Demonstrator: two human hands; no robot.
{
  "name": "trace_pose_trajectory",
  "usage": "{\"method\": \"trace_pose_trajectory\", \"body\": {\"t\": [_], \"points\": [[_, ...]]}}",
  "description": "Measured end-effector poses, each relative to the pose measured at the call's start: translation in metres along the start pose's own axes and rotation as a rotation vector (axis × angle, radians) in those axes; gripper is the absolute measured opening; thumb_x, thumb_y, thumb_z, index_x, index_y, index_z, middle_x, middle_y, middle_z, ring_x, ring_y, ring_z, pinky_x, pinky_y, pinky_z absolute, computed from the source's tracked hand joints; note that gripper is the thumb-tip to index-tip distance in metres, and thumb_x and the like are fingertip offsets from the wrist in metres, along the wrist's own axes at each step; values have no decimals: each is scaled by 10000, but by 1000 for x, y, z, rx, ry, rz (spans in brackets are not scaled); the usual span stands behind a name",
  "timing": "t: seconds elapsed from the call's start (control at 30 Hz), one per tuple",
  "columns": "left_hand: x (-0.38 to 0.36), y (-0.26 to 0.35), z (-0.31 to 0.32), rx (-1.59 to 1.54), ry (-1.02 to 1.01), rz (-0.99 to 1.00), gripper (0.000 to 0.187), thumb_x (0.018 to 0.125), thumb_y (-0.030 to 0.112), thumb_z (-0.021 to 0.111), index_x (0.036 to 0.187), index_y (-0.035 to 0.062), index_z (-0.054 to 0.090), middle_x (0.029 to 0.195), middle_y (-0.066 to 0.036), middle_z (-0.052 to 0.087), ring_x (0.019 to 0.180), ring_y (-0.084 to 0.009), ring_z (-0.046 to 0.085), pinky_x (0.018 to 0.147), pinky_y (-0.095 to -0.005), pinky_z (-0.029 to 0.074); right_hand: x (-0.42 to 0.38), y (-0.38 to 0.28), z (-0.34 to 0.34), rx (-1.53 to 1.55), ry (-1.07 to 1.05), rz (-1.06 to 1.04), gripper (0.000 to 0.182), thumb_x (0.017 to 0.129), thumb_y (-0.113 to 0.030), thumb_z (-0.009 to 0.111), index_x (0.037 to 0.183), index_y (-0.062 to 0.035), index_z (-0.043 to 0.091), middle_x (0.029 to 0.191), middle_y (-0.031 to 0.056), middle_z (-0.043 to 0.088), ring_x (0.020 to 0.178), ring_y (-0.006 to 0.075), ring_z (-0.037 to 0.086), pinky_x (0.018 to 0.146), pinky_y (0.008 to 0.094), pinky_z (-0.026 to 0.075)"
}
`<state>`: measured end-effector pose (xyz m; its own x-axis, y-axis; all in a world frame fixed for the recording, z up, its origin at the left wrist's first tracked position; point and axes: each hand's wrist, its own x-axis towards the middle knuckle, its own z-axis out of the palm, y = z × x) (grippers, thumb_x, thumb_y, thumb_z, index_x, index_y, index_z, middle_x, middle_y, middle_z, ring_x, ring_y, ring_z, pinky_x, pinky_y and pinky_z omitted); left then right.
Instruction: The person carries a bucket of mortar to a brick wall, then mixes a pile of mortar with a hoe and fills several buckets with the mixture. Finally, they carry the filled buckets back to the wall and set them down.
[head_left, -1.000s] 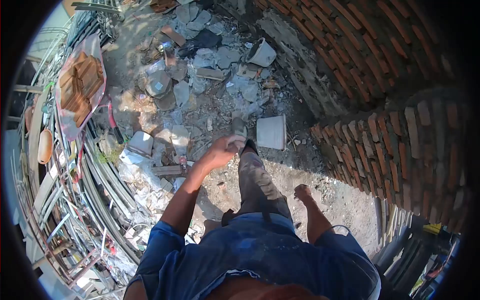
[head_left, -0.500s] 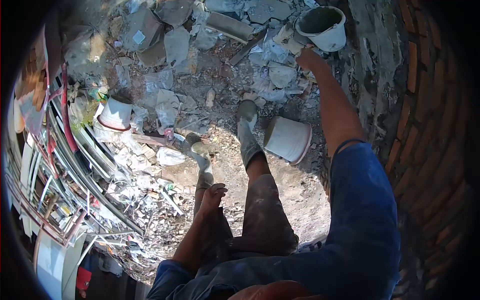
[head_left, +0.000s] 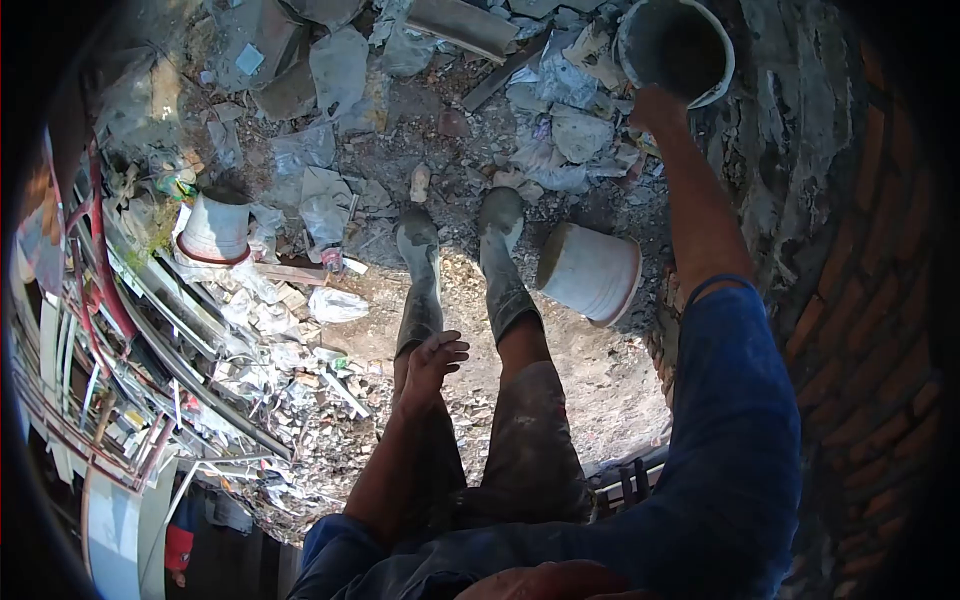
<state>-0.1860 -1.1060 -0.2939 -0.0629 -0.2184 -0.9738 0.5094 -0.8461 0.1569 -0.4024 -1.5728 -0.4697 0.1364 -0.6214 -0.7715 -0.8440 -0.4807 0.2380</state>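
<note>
My right hand (head_left: 658, 110) is closed at the near rim of a pale bucket (head_left: 728, 60) at the upper right, whose dark inside faces up. Its fingers are wrapped at the rim edge. My left hand (head_left: 438, 360) hangs above my left leg with its fingers apart and nothing in it. A second white bucket (head_left: 592, 272) lies tilted on the ground beside my right boot (head_left: 500, 230). My left boot (head_left: 420, 250) stands beside it on the dirt.
Another white bucket (head_left: 215, 228) stands at the left among plastic scraps. Long strips and pipes (head_left: 190, 350) pile up on the left. A brick wall (head_left: 860, 290) runs down the right. Broken slabs (head_left: 340, 70) lie ahead. A person's red garment (head_left: 178, 548) shows at the lower left.
My left boot has stepped forward beside the right one. The bucket at my right hand has shifted right and its opening shows more. My left hand has risen, fingers more spread.
</note>
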Motion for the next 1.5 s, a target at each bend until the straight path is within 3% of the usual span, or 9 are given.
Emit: {"method": "trace_pose_trajectory", "body": {"t": [0.53,0.7,0.8,0.87,1.0,1.13,1.27,1.4,1.5], "points": [[-22,181,72,-336,-407,344,521,929,486,346,1176,42,462,1098,-123,559,1041,-245,510,930,-376,349,-337,-97,-30,1263,28,-503,348,821,-269,621,1072,-31,580,981,122,588,854,276,603,736,352,480],[-50,114,-69,-204,124,218,294,967,355,348,861,123,495,633,1,398,550,-106,359,498,-233,319,-315,-42,210,1347,488,789,203,794,-212,590,922,-63,639,868,140,646,784,298,636,676,400,487],[-96,101,-122,1,323,96,259,950,317,413,751,157,456,542,50,345,455,-79,299,452,-209,282,-325,-21,440,1056,-46,1158,348,844,-369,533,1033,-97,636,939,102,662,825,266,657,742,402,486],[-121,100,-167,172,376,59,227,936,294,454,756,158,473,537,54,351,450,-54,332,432,-211,291,-323,-21,431,1755,-465,1647,495,862,-450,511,1202,-91,522,1142,129,588,898,286,641,879,508,406],[-150,121,-192,384,541,11,228,946,273,435,790,121,502,507,52,334,407,-50,307,392,-211,284,-311,-53,469,2069,-626,1496,519,855,-448,514,1218,-79,476,1263,147,483,1033,323,581,986,539,281],[-150,137,-164,384,421,-5,212,940,258,449,795,113,503,498,43,358,397,-53,311,386,-206,286,-284,-84,537,1849,-164,1744,207,601,-47,681,640,-69,478,664,44,527,552,168,488,532,291,427],[-138,138,-144,463,305,99,201,931,223,467,752,132,473,508,49,384,415,-60,344,436,-225,340,-279,-74,469,2352,540,1862,192,724,-62,611,902,-75,540,763,26,543,642,143,481,594,301,427],[-127,151,-106,575,184,247,253,946,234,438,718,127,457,528,25,398,459,-66,380,463,-214,343,-255,-73,430,1458,677,1047,144,689,-22,612,591,-89,530,725,-9,588,635,74,527,580,215,424],[-117,168,-98,549,55,314,240,943,261,457,754,113,464,524,19,401,445,-71,374,465,-218,343,-272,-40,301,2536,757,393,217,684,3,642,866,-77,555,682,22,574,544,110,514,504,256,441]]}}
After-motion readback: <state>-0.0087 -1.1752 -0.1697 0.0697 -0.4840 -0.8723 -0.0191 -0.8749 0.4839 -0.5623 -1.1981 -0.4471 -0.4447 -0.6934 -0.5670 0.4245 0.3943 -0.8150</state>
